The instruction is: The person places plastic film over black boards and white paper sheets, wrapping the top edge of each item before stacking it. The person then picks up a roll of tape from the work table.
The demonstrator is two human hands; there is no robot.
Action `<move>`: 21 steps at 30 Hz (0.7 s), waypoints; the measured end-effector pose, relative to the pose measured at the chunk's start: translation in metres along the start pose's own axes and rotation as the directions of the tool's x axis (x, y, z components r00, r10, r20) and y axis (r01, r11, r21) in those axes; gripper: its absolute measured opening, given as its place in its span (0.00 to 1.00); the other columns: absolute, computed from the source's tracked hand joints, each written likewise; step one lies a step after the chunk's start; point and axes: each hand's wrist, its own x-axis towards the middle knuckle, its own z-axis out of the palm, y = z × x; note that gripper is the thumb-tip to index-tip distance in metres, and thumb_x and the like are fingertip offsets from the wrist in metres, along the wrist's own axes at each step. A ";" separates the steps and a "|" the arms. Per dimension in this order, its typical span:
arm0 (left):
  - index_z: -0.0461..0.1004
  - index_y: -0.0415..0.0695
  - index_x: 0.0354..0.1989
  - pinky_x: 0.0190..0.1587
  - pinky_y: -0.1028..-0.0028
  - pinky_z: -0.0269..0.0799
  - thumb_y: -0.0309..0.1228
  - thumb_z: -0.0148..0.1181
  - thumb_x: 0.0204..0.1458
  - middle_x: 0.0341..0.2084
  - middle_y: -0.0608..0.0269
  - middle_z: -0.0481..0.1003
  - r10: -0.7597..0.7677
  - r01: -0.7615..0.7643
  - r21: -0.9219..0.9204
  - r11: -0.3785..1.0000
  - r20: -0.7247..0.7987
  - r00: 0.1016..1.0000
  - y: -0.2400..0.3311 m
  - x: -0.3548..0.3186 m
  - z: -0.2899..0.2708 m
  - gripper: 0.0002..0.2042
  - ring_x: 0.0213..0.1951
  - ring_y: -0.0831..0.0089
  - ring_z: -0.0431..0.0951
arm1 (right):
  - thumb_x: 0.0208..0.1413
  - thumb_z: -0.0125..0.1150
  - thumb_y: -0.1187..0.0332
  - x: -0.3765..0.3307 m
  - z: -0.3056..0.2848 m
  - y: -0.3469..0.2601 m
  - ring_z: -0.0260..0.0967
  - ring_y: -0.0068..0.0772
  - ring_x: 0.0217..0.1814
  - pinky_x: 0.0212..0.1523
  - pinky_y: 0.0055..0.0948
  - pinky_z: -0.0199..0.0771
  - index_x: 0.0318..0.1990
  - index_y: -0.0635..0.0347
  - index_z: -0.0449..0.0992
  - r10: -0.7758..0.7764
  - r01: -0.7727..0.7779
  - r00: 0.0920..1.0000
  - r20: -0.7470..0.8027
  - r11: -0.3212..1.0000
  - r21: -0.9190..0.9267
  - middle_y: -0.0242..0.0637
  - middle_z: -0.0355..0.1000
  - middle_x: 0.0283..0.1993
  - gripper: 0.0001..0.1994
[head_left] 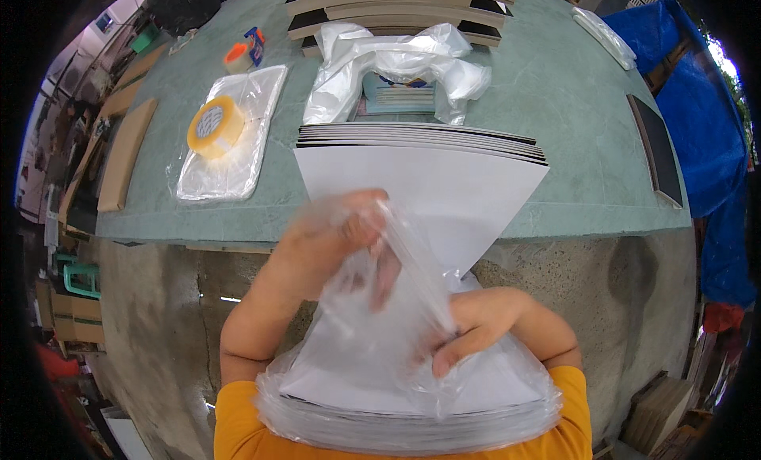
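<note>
A thick stack of white-faced boards with dark edges (428, 190) leans from the table's front edge down toward my body. Its near end sits inside a clear plastic bag (380, 361), whose loose film is bunched over the boards. My left hand (349, 234) pinches the film at the upper left, in front of the white top face. Lower and to the right, my right hand (479, 325) grips the same film, with its fingertips partly blurred behind the plastic.
On the green table (539, 72) lie a tape roll (216, 127) on flat plastic bags (258, 155), an orange tape dispenser (244, 54), crumpled clear plastic (341, 72) and stacked boards (396, 16). A dark board (655, 151) rests at the right edge.
</note>
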 end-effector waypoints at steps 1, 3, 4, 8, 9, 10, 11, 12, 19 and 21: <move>0.68 0.38 0.30 0.27 0.80 0.64 0.38 0.53 0.49 0.18 0.61 0.71 -0.023 -0.021 0.226 0.974 0.189 0.982 0.001 -0.001 -0.009 0.14 0.25 0.74 0.71 | 0.52 0.49 0.52 -0.010 -0.002 -0.006 0.68 0.39 0.41 0.42 0.38 0.67 0.40 0.67 0.70 -0.066 0.074 0.993 -0.097 0.994 0.074 0.42 0.71 0.32 0.22; 0.69 0.36 0.32 0.25 0.80 0.65 0.38 0.53 0.49 0.19 0.57 0.72 -0.192 -0.183 0.601 0.778 0.505 0.842 -0.002 0.006 -0.030 0.15 0.24 0.71 0.73 | 0.53 0.46 0.50 -0.016 -0.005 -0.014 0.67 0.41 0.41 0.43 0.39 0.66 0.41 0.67 0.69 -0.019 0.029 0.991 -0.131 0.997 0.071 0.44 0.70 0.33 0.25; 0.71 0.35 0.32 0.31 0.77 0.67 0.35 0.56 0.47 0.25 0.54 0.74 -0.338 0.061 0.729 0.681 0.240 0.910 0.003 0.003 -0.024 0.13 0.29 0.67 0.74 | 0.53 0.45 0.49 -0.018 -0.004 -0.016 0.67 0.43 0.42 0.43 0.39 0.66 0.40 0.67 0.69 0.096 -0.096 0.991 -0.092 0.995 -0.001 0.45 0.70 0.33 0.25; 0.71 0.36 0.31 0.25 0.71 0.68 0.30 0.60 0.41 0.22 0.56 0.74 0.279 -0.272 -0.067 0.960 0.315 0.907 -0.024 -0.029 -0.042 0.11 0.22 0.66 0.73 | 0.54 0.40 0.47 -0.009 -0.010 -0.018 0.67 0.48 0.42 0.45 0.39 0.65 0.38 0.66 0.70 0.507 -0.445 0.856 0.100 0.822 -0.354 0.50 0.69 0.36 0.26; 0.71 0.37 0.31 0.26 0.69 0.68 0.31 0.58 0.42 0.22 0.56 0.73 0.270 -0.356 0.027 0.934 0.596 0.756 -0.006 -0.024 -0.040 0.10 0.22 0.64 0.73 | 0.54 0.39 0.46 -0.008 -0.009 -0.018 0.66 0.50 0.43 0.45 0.39 0.65 0.37 0.66 0.70 0.605 -0.506 0.789 0.112 0.742 -0.440 0.51 0.69 0.36 0.27; 0.71 0.38 0.31 0.27 0.68 0.68 0.31 0.57 0.42 0.21 0.56 0.73 0.074 -0.379 0.306 0.873 0.685 0.725 0.002 -0.025 -0.033 0.10 0.23 0.62 0.73 | 0.52 0.45 0.58 -0.013 0.005 -0.017 0.67 0.51 0.39 0.48 0.41 0.63 0.34 0.64 0.71 0.617 -0.598 0.754 -0.226 0.501 -0.625 0.51 0.69 0.34 0.17; 0.70 0.39 0.32 0.27 0.66 0.68 0.31 0.55 0.43 0.21 0.55 0.73 -0.132 -0.463 0.525 0.715 0.750 0.648 0.010 -0.024 -0.025 0.10 0.24 0.60 0.73 | 0.49 0.46 0.61 -0.029 0.010 -0.010 0.67 0.49 0.38 0.50 0.40 0.61 0.33 0.64 0.71 0.439 -0.535 0.825 -0.355 0.407 -0.740 0.50 0.69 0.33 0.14; 0.70 0.38 0.35 0.28 0.66 0.68 0.30 0.54 0.43 0.20 0.55 0.72 -0.391 -0.399 0.837 0.374 0.532 0.751 0.006 -0.029 -0.021 0.11 0.25 0.59 0.73 | 0.45 0.48 0.64 -0.050 0.010 0.005 0.68 0.48 0.37 0.52 0.39 0.59 0.33 0.64 0.71 0.232 -0.485 0.872 -0.432 0.276 -0.830 0.50 0.70 0.33 0.13; 0.71 0.45 0.22 0.24 0.67 0.66 0.28 0.54 0.35 0.17 0.59 0.71 -0.119 -0.006 0.819 -0.574 -0.076 0.990 -0.054 -0.034 -0.049 0.04 0.27 0.64 0.74 | 0.34 0.51 0.75 -0.046 0.011 0.003 0.69 0.39 0.36 0.63 0.40 0.43 0.25 0.59 0.73 0.188 -0.582 0.775 -0.604 -0.162 -0.797 0.43 0.70 0.27 0.07; 0.71 0.45 0.22 0.24 0.68 0.67 0.27 0.53 0.35 0.18 0.59 0.71 -0.100 0.046 0.794 -0.606 -0.134 0.986 -0.051 -0.035 -0.046 0.04 0.27 0.65 0.74 | 0.34 0.51 0.74 -0.041 0.008 -0.008 0.68 0.38 0.38 0.62 0.44 0.42 0.24 0.58 0.74 0.475 -0.480 0.764 -0.436 -0.032 -0.876 0.40 0.70 0.25 0.06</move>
